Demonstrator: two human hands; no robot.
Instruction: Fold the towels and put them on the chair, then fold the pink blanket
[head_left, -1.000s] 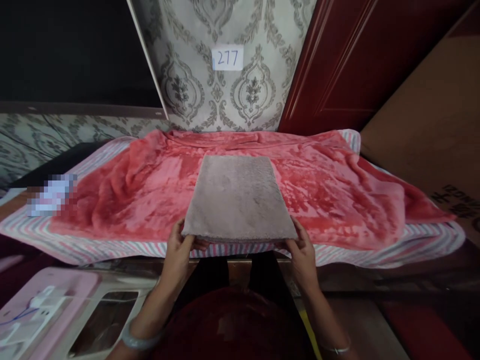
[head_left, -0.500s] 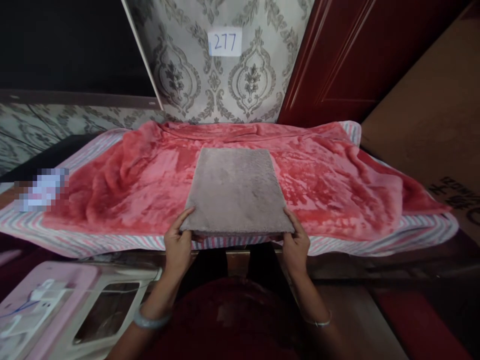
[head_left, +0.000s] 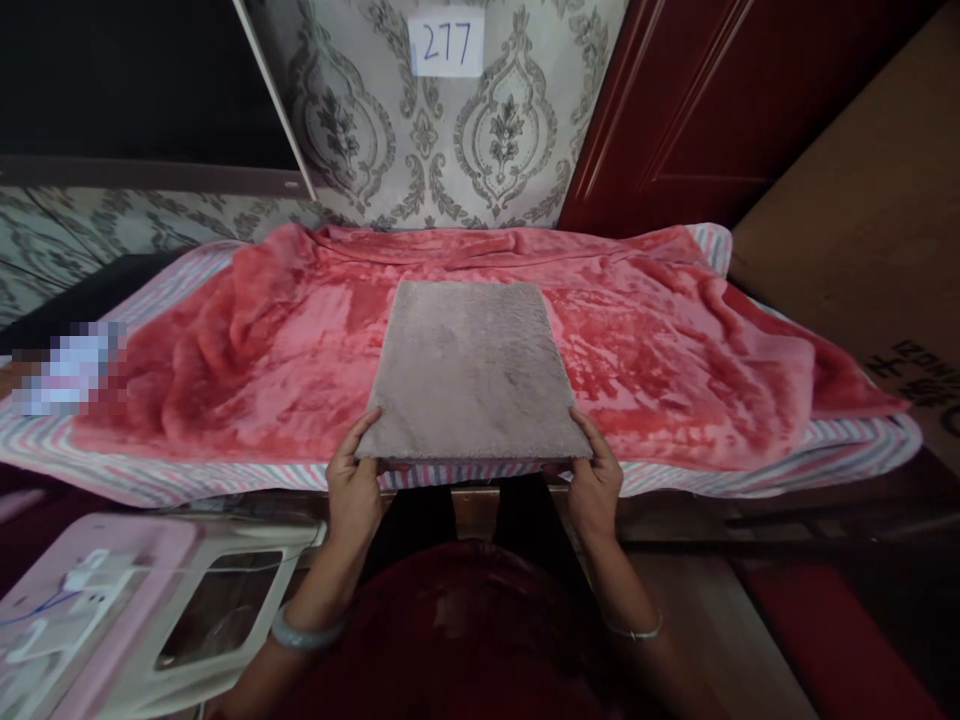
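A folded grey-brown plush mat [head_left: 471, 368] lies flat on a red fleece blanket [head_left: 660, 350] spread over a table. My left hand [head_left: 354, 482] grips the mat's near left corner, thumb on top and fingers under the edge. At the near right corner my right hand [head_left: 596, 478] holds the mat the same way. The near edge is slightly raised off the blanket.
Under the red blanket a striped cloth [head_left: 787, 470] hangs over the table edge. A pink and white appliance [head_left: 112, 610] stands low at the left. A red door [head_left: 675, 100] and a cardboard sheet [head_left: 862, 210] are at the right, with patterned wallpaper and a paper tag [head_left: 446, 42] behind.
Both hands kept hold of the mat's near corners, and the near edge has come up slightly. The view has tilted a little, so everything sits higher in the frame.
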